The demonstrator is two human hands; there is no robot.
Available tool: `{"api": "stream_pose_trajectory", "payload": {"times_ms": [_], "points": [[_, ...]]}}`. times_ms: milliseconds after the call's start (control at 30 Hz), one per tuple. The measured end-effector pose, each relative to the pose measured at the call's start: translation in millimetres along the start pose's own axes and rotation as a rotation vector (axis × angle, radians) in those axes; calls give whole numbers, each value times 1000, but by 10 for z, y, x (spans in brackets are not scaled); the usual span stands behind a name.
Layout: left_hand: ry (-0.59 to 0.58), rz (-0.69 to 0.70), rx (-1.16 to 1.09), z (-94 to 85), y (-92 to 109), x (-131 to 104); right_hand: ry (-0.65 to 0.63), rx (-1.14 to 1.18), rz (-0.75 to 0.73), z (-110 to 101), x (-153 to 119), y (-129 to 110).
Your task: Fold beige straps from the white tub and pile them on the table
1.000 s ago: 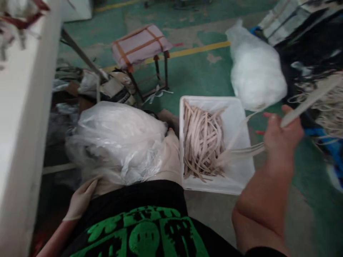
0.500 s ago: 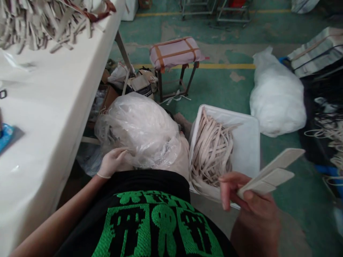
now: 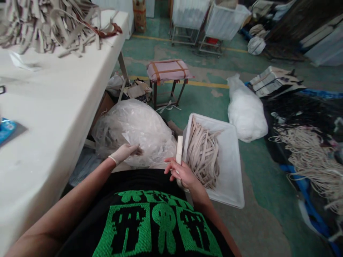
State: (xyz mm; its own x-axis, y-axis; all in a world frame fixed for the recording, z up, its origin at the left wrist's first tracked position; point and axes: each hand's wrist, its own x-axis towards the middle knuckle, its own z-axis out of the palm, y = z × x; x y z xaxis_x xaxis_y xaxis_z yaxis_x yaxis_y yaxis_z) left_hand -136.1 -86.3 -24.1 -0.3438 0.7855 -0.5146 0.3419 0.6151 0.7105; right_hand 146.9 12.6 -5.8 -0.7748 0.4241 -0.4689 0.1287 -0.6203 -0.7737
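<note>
As the left hand [image 3: 123, 153] points inward, the right hand [image 3: 185, 174] clasps strips [image 3: 179, 152].

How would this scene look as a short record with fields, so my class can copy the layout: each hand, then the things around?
Left hand: gloved, at the clear plastic bag; contact unclear
Right hand: bare, holding a pale strip
White bin: right of the bag, with a pile of strips inside
Table: white, on the left, a heap of strips toward its far end
Stool: pink-covered top, brown bands, beyond the bag
Floor: green, yellow line
</note>
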Motion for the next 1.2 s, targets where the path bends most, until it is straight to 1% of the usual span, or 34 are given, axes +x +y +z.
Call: {"api": "stream_pose_trajectory", "payload": {"times_ms": [100, 133, 167, 200, 267, 300, 367, 433, 467, 500, 533, 600, 633, 667, 733, 800, 833, 867, 933, 1000, 1033, 1133, 1200], "points": [[-24, 108, -629, -184, 253, -322, -6, -31, -48, 177, 113, -124], [0, 142, -802, -229, 352, -425, -15, -46, -68, 251, 164, -178], [33, 177, -929, -267, 451, -521, -26, -62, -89, 330, 217, -234], [78, 213, -988, -299, 543, -609, -40, -80, -111, 411, 271, -291], [149, 287, -1017, -350, 695, -754, -55, -113, -165, 569, 372, -399], [159, 322, -1012, -370, 753, -811, -56, -121, -201, 641, 418, -448], [108, 372, -994, -400, 838, -895, -72, -112, -271, 767, 501, -529], [23, 399, -966, -426, 900, -941, -128, -87, -309, 873, 571, -579], [7, 408, -938, -442, 929, -952, -170, -82, -310, 920, 602, -592], [22, 418, -895, -461, 957, -956, -215, -83, -298, 963, 630, -597], [68, 431, -834, -481, 985, -953, -254, -90, -279, 1003, 655, -599], [197, 477, -683, -523, 1035, -934, -282, -104, -242, 1060, 697, -601], [260, 514, -608, -540, 1053, -919, -252, -101, -235, 1072, 716, -607], [313, 558, -530, -553, 1066, -903, -193, -89, -237, 1072, 732, -620], [403, 648, -376, -564, 1071, -868, -30, -45, -266, 1036, 755, -666], [461, 709, -243, -558, 1053, -834, 100, -26, -313, 978, 748, -723], [474, 726, -187, -551, 1038, -815, 129, -43, -345, 955, 727, -749], [475, 739, -134, -543, 1020, -794, 125, -81, -379, 942, 693, -771], [479, 754, -6, -523, 981, -738, 54, -198, -430, 960, 586, -800], [479, 753, 156, -491, 944, -662, -3, -328, -489, 1029, 447, -816], [468, 751, 227, -469, 929, -620, -8, -393, -534, 1073, 379, -822], [401, 758, 355, -389, 912, -509, 40, -595, -710, 1176, 237, -842], [373, 777, 373, -347, 923, -483, 87, -689, -777, 1182, 224, -856]]}}
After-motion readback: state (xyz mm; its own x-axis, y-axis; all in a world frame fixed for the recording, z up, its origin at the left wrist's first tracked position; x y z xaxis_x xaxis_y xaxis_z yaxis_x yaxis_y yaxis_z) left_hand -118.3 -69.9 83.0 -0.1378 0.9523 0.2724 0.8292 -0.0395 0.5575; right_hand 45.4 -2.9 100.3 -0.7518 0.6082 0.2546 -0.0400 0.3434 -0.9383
